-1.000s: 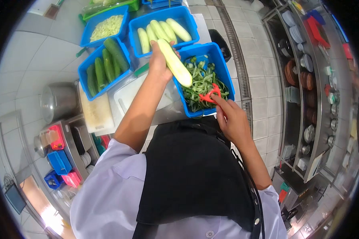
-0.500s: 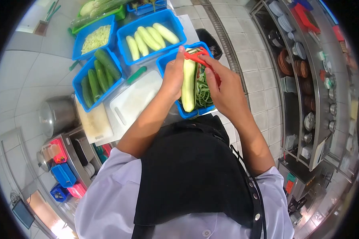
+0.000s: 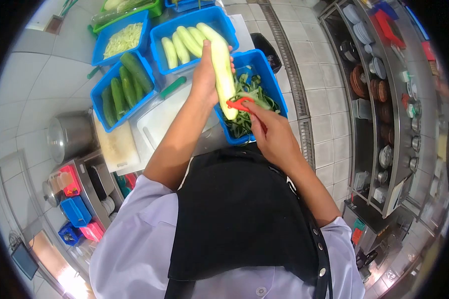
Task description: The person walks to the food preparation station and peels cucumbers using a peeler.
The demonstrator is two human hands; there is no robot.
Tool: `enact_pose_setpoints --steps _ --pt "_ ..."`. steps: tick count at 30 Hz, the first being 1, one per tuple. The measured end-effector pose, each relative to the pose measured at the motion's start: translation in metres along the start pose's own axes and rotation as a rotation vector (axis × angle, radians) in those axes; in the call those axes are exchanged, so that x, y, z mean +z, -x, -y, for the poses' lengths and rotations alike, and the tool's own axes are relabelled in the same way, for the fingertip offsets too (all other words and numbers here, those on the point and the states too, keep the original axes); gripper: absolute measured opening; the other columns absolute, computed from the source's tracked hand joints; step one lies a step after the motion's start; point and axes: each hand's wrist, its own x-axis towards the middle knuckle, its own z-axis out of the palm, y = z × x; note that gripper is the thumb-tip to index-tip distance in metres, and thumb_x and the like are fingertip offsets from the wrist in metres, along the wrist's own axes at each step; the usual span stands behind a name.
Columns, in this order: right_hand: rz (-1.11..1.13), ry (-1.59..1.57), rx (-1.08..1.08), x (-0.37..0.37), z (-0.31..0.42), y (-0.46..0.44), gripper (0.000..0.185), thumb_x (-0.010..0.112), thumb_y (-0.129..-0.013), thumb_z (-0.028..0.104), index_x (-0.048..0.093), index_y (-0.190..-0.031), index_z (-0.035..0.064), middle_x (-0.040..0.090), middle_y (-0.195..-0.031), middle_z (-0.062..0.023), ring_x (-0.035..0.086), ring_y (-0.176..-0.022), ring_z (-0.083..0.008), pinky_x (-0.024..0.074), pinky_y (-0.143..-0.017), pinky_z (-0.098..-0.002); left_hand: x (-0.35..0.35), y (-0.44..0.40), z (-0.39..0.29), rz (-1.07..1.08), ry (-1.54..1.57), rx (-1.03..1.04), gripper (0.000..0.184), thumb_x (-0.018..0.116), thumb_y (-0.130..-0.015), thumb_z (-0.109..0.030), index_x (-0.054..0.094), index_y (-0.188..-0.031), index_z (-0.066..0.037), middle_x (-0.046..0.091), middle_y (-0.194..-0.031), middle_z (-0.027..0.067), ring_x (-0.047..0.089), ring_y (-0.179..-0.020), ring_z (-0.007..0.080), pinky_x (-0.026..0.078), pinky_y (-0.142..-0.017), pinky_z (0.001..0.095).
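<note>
My left hand (image 3: 203, 77) is closed around the upper part of a long cucumber (image 3: 221, 70), its facing side peeled pale. The cucumber is tilted over a blue bin (image 3: 271, 82) of dark green peelings (image 3: 243, 125). In my right hand (image 3: 274, 137) is a red peeler (image 3: 240, 104), its head lying across the cucumber near the lower end. A loose strip of peel (image 3: 258, 99) hangs beside the peeler. Behind the cucumber, several peeled cucumbers (image 3: 181, 46) lie in another blue bin. Unpeeled green cucumbers (image 3: 126, 85) fill a third bin at left.
A green-handled knife (image 3: 172, 87) rests by a white cutting board (image 3: 154, 122). A beige board (image 3: 115, 148) lies at the counter's left edge. Shredded pale vegetable (image 3: 122, 42) sits in a blue bin. A dark bin (image 3: 264, 50) stands behind; shelving with dishes (image 3: 364, 74) is at right.
The peeler has moved from the cucumber's upper end down to its lower end. The dark green strip on its facing side no longer shows. My left hand and the cucumber have shifted up and left.
</note>
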Motion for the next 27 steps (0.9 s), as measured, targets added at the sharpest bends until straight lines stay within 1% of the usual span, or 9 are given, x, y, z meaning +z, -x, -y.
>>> enact_pose_setpoints --steps 3,6,8,11,12,15,17,23,27 --pt "0.061 0.013 0.019 0.004 -0.017 0.02 0.03 0.063 -0.097 0.005 0.069 -0.126 0.0022 0.07 -0.091 -0.0251 0.068 -0.082 -0.0416 0.0526 -0.073 -0.0473 -0.016 -0.013 -0.004 -0.01 0.048 0.027 0.073 0.04 -0.108 -0.065 0.061 -0.127 0.003 0.059 -0.086 0.0045 0.058 -0.074 0.0148 0.055 -0.071 0.028" --pt "0.178 0.032 -0.025 0.005 -0.029 0.041 0.029 0.062 -0.098 0.005 0.069 -0.126 0.0021 0.071 -0.094 -0.025 0.069 -0.083 -0.0411 0.0539 -0.074 -0.0459 -0.028 -0.026 -0.011 -0.046 0.239 0.019 0.072 0.038 -0.108 -0.064 0.058 -0.128 0.002 0.057 -0.087 0.0048 0.057 -0.075 0.0154 0.057 -0.07 0.0293" --pt "0.209 0.006 0.087 0.0 -0.026 0.044 0.029 0.062 -0.099 0.006 0.069 -0.127 0.002 0.072 -0.099 -0.024 0.07 -0.083 -0.0405 0.0552 -0.075 -0.0439 -0.03 -0.029 -0.013 -0.058 0.29 0.002 0.071 0.038 -0.108 -0.064 0.058 -0.127 0.002 0.057 -0.088 0.0052 0.057 -0.075 0.0164 0.057 -0.07 0.0297" --pt "0.09 -0.015 0.078 -0.013 -0.008 0.023 0.03 0.063 -0.099 0.006 0.068 -0.128 0.0033 0.073 -0.104 -0.023 0.07 -0.084 -0.0399 0.0557 -0.076 -0.0434 -0.034 -0.028 -0.001 -0.08 0.374 -0.055 0.068 0.038 -0.109 -0.063 0.059 -0.125 0.0 0.058 -0.089 0.0064 0.057 -0.075 0.0184 0.057 -0.07 0.0307" --pt "-0.033 -0.068 -0.016 -0.007 -0.01 0.016 0.032 0.064 -0.098 0.006 0.068 -0.129 0.0044 0.072 -0.099 -0.0217 0.068 -0.081 -0.0396 0.0551 -0.074 -0.0445 -0.033 -0.03 0.003 -0.083 0.41 -0.078 0.067 0.038 -0.109 -0.063 0.059 -0.123 -0.001 0.058 -0.089 0.0072 0.057 -0.075 0.0195 0.057 -0.07 0.0313" --pt "-0.073 0.077 -0.125 0.002 -0.009 0.003 0.034 0.065 -0.096 0.005 0.067 -0.13 0.0055 0.068 -0.092 -0.0202 0.066 -0.077 -0.0397 0.0538 -0.07 -0.0462 -0.03 -0.029 0.014 -0.121 0.46 -0.126 0.066 0.038 -0.109 -0.062 0.06 -0.119 -0.001 0.058 -0.089 0.0083 0.057 -0.075 0.0204 0.057 -0.07 0.0324" --pt "-0.077 0.075 -0.119 0.004 -0.007 0.008 0.036 0.066 -0.095 0.005 0.068 -0.131 0.0071 0.065 -0.086 -0.0189 0.065 -0.073 -0.0393 0.0521 -0.067 -0.0476 -0.036 -0.03 0.016 -0.154 0.459 -0.116 0.065 0.038 -0.109 -0.062 0.06 -0.118 -0.001 0.058 -0.089 0.0086 0.057 -0.075 0.0202 0.057 -0.069 0.0324" --pt "0.141 0.252 -0.069 -0.003 -0.028 0.034 0.037 0.068 -0.094 0.004 0.069 -0.131 0.0084 0.064 -0.085 -0.0188 0.065 -0.072 -0.0372 0.052 -0.065 -0.0461 -0.066 -0.038 0.006 -0.202 0.565 -0.035 0.065 0.04 -0.109 -0.062 0.06 -0.12 -0.002 0.057 -0.086 0.0081 0.057 -0.074 0.0197 0.057 -0.068 0.0323" --pt "-0.071 0.047 -0.087 -0.016 -0.007 0.005 0.033 0.066 -0.096 0.005 0.07 -0.129 0.0077 0.064 -0.082 -0.018 0.064 -0.07 -0.0355 0.0514 -0.066 -0.0432 -0.038 -0.013 0.001 -0.063 0.368 -0.106 0.068 0.04 -0.109 -0.063 0.062 -0.125 -0.001 0.057 -0.086 0.0059 0.057 -0.073 0.0174 0.055 -0.068 0.0309"
